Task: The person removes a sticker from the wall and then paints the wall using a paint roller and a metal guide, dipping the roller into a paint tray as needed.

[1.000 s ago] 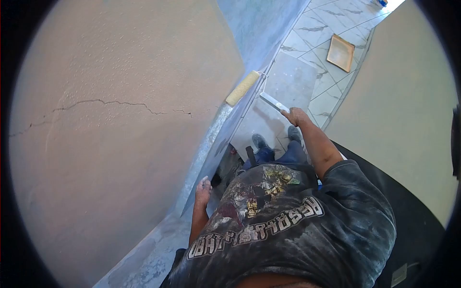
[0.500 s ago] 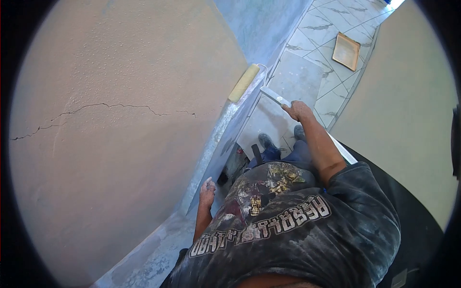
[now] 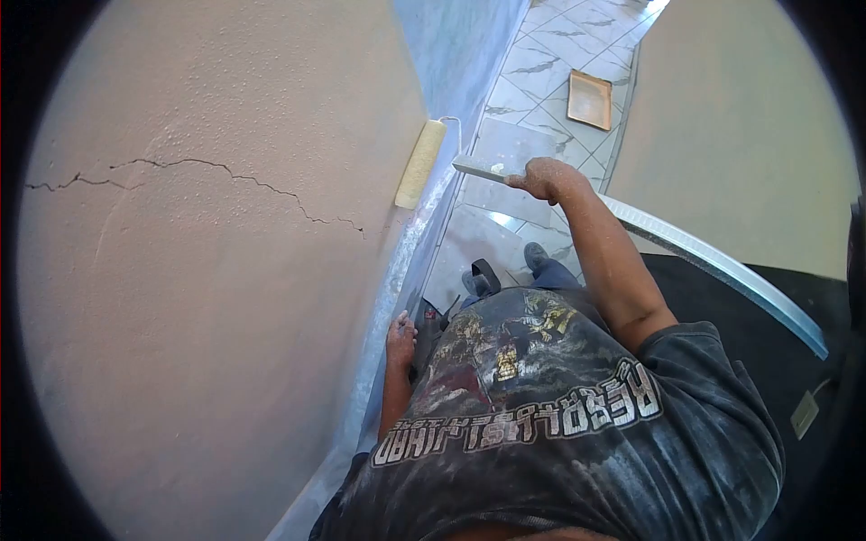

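My right hand (image 3: pixel 544 179) is closed around a long pale metal bar (image 3: pixel 713 257), which passes behind my forearm to the lower right. At the bar's far end is a paint roller (image 3: pixel 421 164) with a yellowish sleeve on a thin wire frame. The sleeve lies against the beige wall (image 3: pixel 225 298), close to its right edge. Low beside the wall edge, my left hand (image 3: pixel 401 341) hangs with fingers loosely bent and slightly apart, and I see nothing in it.
A dark crack (image 3: pixel 244 176) runs across the wall. On the marbled floor tiles (image 3: pixel 519 86) lies a shallow tray (image 3: pixel 590 99) with a brown rim. To the right stands another pale wall (image 3: pixel 731 135). A light switch or socket plate (image 3: pixel 804 415) shows at lower right.
The roller now sits lower left in view, and more of the metal bar shows behind my right arm. My view has shifted, so the tray and floor appear further left.
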The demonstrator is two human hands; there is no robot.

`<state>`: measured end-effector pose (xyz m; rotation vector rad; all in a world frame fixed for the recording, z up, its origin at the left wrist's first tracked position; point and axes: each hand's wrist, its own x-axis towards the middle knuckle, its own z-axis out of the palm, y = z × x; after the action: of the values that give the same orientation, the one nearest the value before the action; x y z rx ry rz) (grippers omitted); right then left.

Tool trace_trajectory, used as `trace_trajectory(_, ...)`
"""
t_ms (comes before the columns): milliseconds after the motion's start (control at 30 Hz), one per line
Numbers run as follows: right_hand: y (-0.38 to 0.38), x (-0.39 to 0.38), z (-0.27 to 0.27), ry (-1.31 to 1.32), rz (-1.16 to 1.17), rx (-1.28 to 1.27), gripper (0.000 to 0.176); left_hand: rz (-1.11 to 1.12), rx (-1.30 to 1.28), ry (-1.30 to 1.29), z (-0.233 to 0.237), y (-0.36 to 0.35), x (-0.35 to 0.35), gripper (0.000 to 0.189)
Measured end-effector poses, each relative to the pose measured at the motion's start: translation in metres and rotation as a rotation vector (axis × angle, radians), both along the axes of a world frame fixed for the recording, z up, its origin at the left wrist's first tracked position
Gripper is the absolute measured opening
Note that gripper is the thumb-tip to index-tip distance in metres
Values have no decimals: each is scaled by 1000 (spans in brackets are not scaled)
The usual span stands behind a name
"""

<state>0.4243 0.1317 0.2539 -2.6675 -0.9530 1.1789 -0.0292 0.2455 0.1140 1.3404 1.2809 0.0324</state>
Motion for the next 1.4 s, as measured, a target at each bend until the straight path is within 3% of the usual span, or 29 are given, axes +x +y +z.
trace_trajectory(200, 4, -12, 65, 8, -64, -106, 72, -82, -73, -62, -27, 15, 8, 41)
trace_trajectory(333, -5, -30, 98, -46, -39, -126, 72, -154, -149, -124, -15, 19, 46, 41)
trace_trajectory(400, -14, -39, 98, -91, -57, -141, 70, -290, -188, -190, 11, 24, 81, 43)
trace_trajectory(533, -52, -69, 99, -198, -114, -77, 65, -344, -308, -466, 48, 18, 171, 52)
trace_trajectory(600, -76, -78, 112, -161, -203, -93, 62, -342, -410, -541, 71, 0, 222, 64)
trace_trajectory(700, -121, -93, 107, -145, -281, -24, 62, -225, -616, -554, 79, -25, 298, 64)
trace_trajectory(800, -152, -116, 107, -170, -373, -19, 59, -292, -606, -601, 86, -49, 358, 65)
trace_trajectory(967, -189, -139, 96, -251, -482, 29, 44, -820, -248, -519, 114, -78, 404, 45)
trace_trajectory(1033, -202, -141, 84, -247, -530, 52, 44, -753, -233, -470, 126, -96, 408, 35)
trace_trajectory(1133, -215, -141, 76, -184, -627, 80, 45, -950, -135, -508, 121, -102, 419, 26)
trace_trajectory(1300, -274, -150, 50, 179, -649, 317, 46, -1098, 61, -513, 137, -88, 444, 26)
trace_trajectory(1333, -285, -159, 43, 186, -737, 426, 50, -1071, 35, -513, 132, -87, 446, 28)
trace_trajectory(1400, -296, -174, 34, 134, -742, 398, 48, -1042, 11, -524, 130, -99, 447, 30)
